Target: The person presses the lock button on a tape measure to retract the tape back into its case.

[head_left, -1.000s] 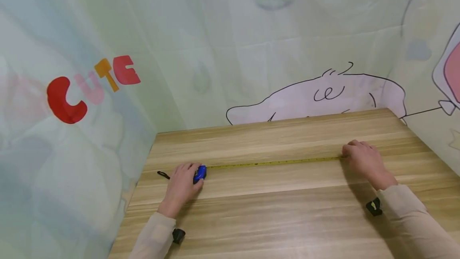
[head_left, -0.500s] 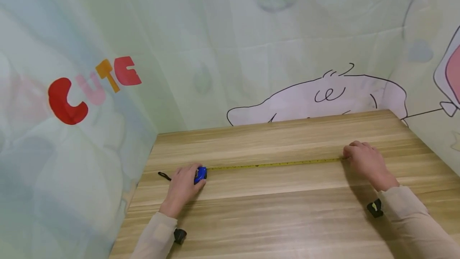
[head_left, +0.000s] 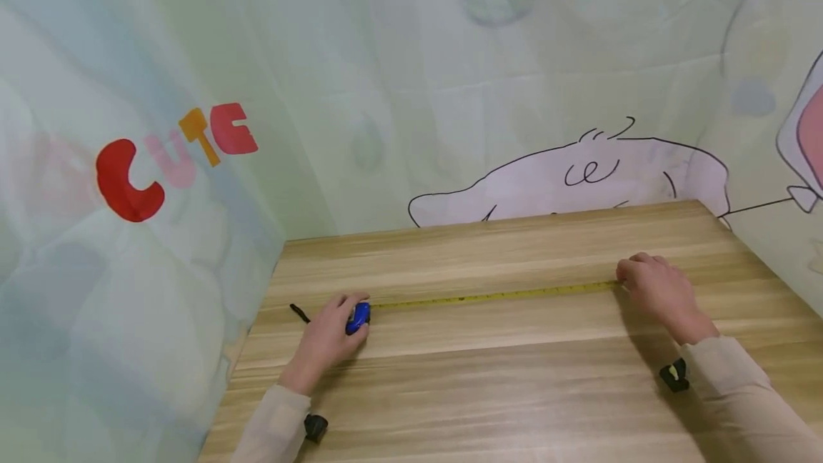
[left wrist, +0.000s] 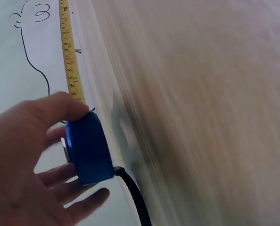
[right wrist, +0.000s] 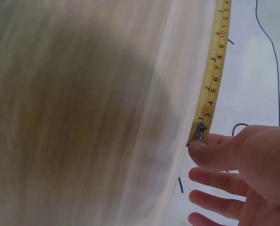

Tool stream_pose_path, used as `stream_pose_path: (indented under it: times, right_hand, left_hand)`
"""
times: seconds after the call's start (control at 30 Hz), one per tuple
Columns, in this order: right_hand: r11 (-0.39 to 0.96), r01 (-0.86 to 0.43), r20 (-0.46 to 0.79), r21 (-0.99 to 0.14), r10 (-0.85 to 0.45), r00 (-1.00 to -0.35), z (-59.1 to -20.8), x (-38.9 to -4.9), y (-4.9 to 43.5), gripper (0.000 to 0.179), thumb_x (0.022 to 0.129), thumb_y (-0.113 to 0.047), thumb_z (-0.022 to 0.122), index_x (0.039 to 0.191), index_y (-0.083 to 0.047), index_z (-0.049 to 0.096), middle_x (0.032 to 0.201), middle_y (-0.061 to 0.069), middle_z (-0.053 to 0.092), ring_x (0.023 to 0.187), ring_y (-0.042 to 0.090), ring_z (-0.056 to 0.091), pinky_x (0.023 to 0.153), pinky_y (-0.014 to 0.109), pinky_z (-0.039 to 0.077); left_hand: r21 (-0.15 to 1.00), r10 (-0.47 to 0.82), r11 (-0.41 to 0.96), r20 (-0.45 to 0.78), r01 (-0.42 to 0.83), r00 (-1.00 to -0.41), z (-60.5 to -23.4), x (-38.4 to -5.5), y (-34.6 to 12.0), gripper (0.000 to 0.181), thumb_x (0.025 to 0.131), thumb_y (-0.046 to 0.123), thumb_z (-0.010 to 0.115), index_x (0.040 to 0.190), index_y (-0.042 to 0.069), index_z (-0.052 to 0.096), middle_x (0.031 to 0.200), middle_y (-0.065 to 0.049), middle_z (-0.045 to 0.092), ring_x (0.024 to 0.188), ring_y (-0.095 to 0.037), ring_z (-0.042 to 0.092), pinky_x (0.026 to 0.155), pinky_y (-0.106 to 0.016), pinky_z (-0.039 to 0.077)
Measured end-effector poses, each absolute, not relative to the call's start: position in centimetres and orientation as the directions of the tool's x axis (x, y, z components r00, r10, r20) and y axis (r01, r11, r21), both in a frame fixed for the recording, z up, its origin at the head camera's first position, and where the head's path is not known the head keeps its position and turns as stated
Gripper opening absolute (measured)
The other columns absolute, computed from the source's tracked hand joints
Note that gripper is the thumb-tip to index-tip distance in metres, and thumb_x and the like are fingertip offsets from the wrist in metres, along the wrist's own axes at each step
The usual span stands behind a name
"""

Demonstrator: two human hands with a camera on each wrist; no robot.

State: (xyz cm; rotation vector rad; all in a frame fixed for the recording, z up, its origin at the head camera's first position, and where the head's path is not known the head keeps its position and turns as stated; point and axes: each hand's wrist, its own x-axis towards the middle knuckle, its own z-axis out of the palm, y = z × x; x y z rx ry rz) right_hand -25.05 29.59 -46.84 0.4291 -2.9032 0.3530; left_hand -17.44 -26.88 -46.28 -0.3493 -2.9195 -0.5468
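Observation:
My left hand grips the blue case of a tape measure, thumb on one side and fingers on the other. From the case a yellow blade runs straight across to my right hand. There, in the right wrist view, the thumb and forefinger pinch the metal end hook, while the other fingers stay apart from it. A black strap hangs from the case in the left wrist view.
A wood-grain table lies under both hands. Printed fabric walls close it in at the back and both sides. A black wrist camera sits below the right sleeve, another below the left.
The left hand and the tape case have tilted slightly, and the strap has shifted. The right hand keeps its pinch on the blade's end. The whole head view has drifted a little.

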Motion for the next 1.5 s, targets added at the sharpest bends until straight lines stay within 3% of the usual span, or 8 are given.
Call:
stream_pose_path:
  times: [0.13, 0.33, 0.63, 0.77, 1.0, 1.5]
  right_hand:
    - [0.926, -0.320, 0.256, -0.200, -0.266, -0.929, -46.5, -25.2, 29.7, 0.005, 0.091, -0.003, 0.074, 0.092, -0.008, 0.071, 0.113, 0.027, 0.070, 0.100, 0.051, 0.064, 0.074, 0.064, 0.053]
    - [0.932, -0.304, 0.269, -0.197, -0.246, -0.931, -46.0, -24.8, 30.2, 0.007, 0.090, -0.003, 0.074, 0.092, -0.009, 0.071, 0.114, 0.027, 0.069, 0.095, 0.048, 0.063, 0.069, 0.061, 0.052]
    - [0.927, -0.313, 0.293, -0.206, -0.247, -0.924, -45.6, -24.6, 30.7, 0.012, 0.090, 0.003, 0.070, 0.095, -0.008, 0.070, 0.117, 0.028, 0.068, 0.097, 0.049, 0.062, 0.068, 0.061, 0.051]
    - [0.925, -0.321, 0.313, -0.203, -0.250, -0.916, -45.6, -24.5, 30.9, 0.013, 0.090, 0.003, 0.071, 0.095, -0.009, 0.070, 0.116, 0.028, 0.068, 0.095, 0.048, 0.062, 0.068, 0.061, 0.052]
    - [0.927, -0.309, 0.308, -0.212, -0.237, -0.921, -45.5, -24.4, 30.9, 0.011, 0.093, 0.000, 0.072, 0.095, -0.010, 0.070, 0.118, 0.027, 0.068, 0.097, 0.048, 0.062, 0.070, 0.062, 0.052]
    - [0.926, -0.319, 0.318, -0.203, -0.246, -0.916, -45.8, -24.3, 31.0, 0.011, 0.092, 0.000, 0.074, 0.095, -0.010, 0.071, 0.116, 0.027, 0.068, 0.093, 0.047, 0.062, 0.066, 0.059, 0.051]
  left_hand:
    - [0.384, 0.247, 0.869, 0.206, 0.310, -0.947, -45.9, -17.4, -27.3, 0.048, 0.095, 0.012, 0.077, 0.142, 0.016, 0.066, 0.123, -0.016, 0.061, 0.102, -0.031, 0.066, 0.084, -0.050, 0.059]
    - [0.403, 0.334, 0.823, 0.227, 0.400, -0.915, -45.8, -17.3, -27.4, 0.048, 0.096, 0.009, 0.075, 0.143, 0.015, 0.066, 0.125, -0.018, 0.059, 0.106, -0.032, 0.064, 0.086, -0.049, 0.059]
    - [0.301, 0.458, 0.783, 0.314, 0.545, -0.832, -45.4, -17.0, -27.8, 0.043, 0.099, 0.009, 0.074, 0.141, 0.017, 0.068, 0.121, -0.012, 0.065, 0.102, -0.027, 0.064, 0.082, -0.045, 0.056]
    - [0.265, 0.510, 0.758, 0.330, 0.597, -0.794, -45.2, -16.9, -27.7, 0.035, 0.100, 0.008, 0.073, 0.135, 0.016, 0.072, 0.124, -0.015, 0.063, 0.108, -0.032, 0.063, 0.087, -0.051, 0.055]
    - [0.266, 0.503, 0.771, 0.303, 0.579, -0.809, -44.9, -16.5, -27.6, 0.020, 0.099, 0.010, 0.074, 0.119, 0.015, 0.077, 0.126, -0.020, 0.061, 0.113, -0.039, 0.063, 0.088, -0.057, 0.057]
    - [0.278, 0.492, 0.796, 0.220, 0.538, -0.842, -45.0, -16.2, -27.9, 0.033, 0.096, 0.017, 0.079, 0.128, 0.014, 0.072, 0.122, -0.014, 0.064, 0.109, -0.033, 0.066, 0.091, -0.054, 0.056]
